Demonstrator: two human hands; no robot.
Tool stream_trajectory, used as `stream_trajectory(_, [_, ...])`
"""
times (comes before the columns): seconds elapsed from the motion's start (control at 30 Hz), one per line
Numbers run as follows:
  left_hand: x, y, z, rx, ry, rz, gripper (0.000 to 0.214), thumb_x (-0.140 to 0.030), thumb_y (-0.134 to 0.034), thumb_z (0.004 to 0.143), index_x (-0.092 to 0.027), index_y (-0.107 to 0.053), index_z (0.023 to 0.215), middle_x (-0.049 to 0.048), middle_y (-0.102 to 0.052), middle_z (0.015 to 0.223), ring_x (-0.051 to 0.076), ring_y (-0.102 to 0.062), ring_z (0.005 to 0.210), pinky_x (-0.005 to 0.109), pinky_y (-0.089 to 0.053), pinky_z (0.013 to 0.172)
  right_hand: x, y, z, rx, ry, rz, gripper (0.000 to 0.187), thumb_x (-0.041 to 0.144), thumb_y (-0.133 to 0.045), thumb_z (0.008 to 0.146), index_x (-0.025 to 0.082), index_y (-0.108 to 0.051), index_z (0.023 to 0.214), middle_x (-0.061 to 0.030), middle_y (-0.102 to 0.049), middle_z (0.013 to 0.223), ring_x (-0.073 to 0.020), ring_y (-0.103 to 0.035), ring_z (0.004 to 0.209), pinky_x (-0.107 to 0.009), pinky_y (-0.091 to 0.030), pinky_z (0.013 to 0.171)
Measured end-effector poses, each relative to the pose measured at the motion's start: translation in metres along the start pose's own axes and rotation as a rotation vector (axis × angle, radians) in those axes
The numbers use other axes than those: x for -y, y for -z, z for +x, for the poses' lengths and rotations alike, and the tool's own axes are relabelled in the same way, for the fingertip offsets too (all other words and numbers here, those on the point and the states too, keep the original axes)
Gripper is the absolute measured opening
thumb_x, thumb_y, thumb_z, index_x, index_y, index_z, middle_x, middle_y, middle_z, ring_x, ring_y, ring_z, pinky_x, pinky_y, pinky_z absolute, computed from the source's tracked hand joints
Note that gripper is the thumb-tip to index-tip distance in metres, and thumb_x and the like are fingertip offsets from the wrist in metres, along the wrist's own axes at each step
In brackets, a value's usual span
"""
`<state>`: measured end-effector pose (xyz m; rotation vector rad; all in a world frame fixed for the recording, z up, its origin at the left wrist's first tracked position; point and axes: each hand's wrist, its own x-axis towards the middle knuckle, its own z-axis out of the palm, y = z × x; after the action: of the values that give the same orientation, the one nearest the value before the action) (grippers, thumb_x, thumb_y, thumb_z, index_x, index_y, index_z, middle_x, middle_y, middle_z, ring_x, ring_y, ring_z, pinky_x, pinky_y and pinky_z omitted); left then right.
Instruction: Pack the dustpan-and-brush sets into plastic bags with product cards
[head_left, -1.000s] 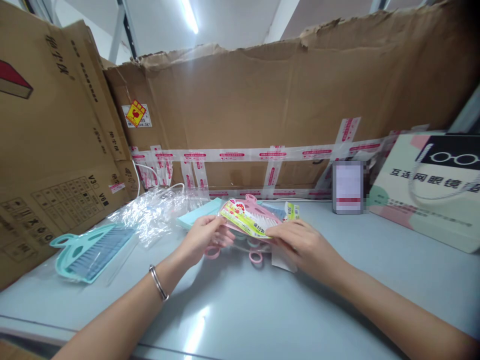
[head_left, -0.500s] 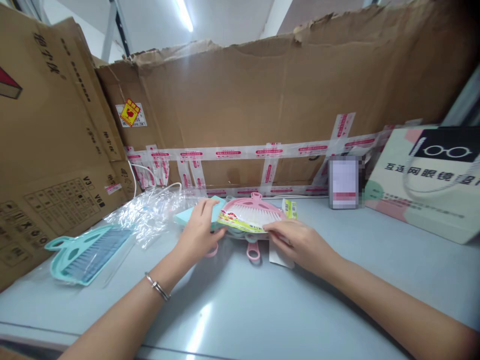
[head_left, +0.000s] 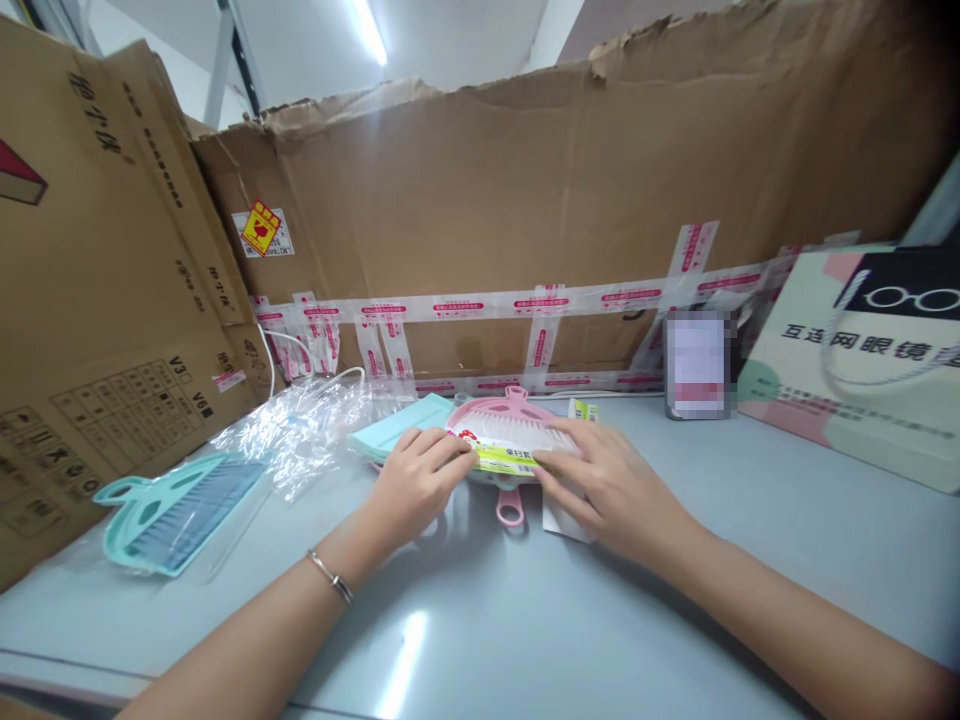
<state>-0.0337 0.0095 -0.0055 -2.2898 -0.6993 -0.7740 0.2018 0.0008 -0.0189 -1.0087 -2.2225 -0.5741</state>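
In the middle of the table lies a pink dustpan (head_left: 516, 402) with a white-bristled brush (head_left: 517, 432). A yellow-green printed card (head_left: 499, 458) lies across its front. My left hand (head_left: 424, 475) pinches the card's left end with curled fingers. At the right end, my right hand (head_left: 611, 480) has its thumb and fingers closed on the card's edge. A pink handle loop (head_left: 511, 508) pokes out toward me below the card. Partly behind my left hand is a flat teal piece (head_left: 401, 425). The undersides of the stacked items are hidden.
A teal dustpan and brush set (head_left: 180, 510) in clear wrap lies at left, beside crumpled clear plastic (head_left: 300, 430). Large cardboard boxes (head_left: 480, 200) wall the back and left. A phone-like device (head_left: 697, 365) and a paper bag (head_left: 862, 400) stand at right.
My left hand has moved right and down, from the teal piece onto the left end of the card. My right hand has shifted slightly further over the card's right end.
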Motion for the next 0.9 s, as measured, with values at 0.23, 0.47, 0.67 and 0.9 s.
stream_trajectory(0.23, [-0.007,0.0,0.003,-0.061,-0.096,-0.099,0.017,-0.007,-0.046,0.083,-0.014,-0.058,0.092,0.0041,-0.069,0.089,0.016,-0.058,0.079,0.029,-0.037,0.065,-0.005,-0.008,-0.002,0.14,-0.101,0.09,0.042,0.022,-0.029,0.089,0.009,-0.056,0.119,-0.0139,-0.057,0.121,-0.0262,-0.052,0.112,-0.047,-0.045,0.091])
stream_trajectory(0.47, [-0.007,-0.012,0.013,-0.084,-0.139,-0.121,0.017,-0.008,-0.045,0.085,-0.011,-0.057,0.096,0.0079,-0.07,0.092,0.016,-0.062,0.084,0.029,-0.044,0.07,-0.01,-0.004,0.002,0.238,-0.225,0.308,0.045,0.023,-0.028,0.087,0.009,-0.053,0.123,-0.0093,-0.053,0.126,-0.0218,-0.05,0.116,-0.043,-0.044,0.097])
stream_trajectory(0.67, [-0.001,-0.014,0.02,-0.039,-0.075,0.037,0.016,-0.005,-0.043,0.085,-0.009,-0.057,0.091,0.0081,-0.069,0.085,0.016,-0.063,0.074,0.029,-0.045,0.064,-0.015,0.002,0.004,0.3,-0.289,0.418,0.046,0.019,-0.031,0.085,0.012,-0.05,0.126,-0.0064,-0.048,0.13,-0.0217,-0.045,0.121,-0.041,-0.04,0.101])
stream_trajectory(0.9, [-0.006,-0.009,0.026,0.222,0.011,0.223,0.02,-0.001,-0.039,0.081,-0.009,-0.057,0.086,0.005,-0.061,0.066,0.017,-0.054,0.055,0.03,-0.04,0.056,-0.016,0.004,0.004,0.246,-0.231,0.402,0.045,0.025,-0.036,0.086,0.016,-0.049,0.128,-0.0061,-0.047,0.13,-0.0225,-0.046,0.12,-0.042,-0.043,0.098])
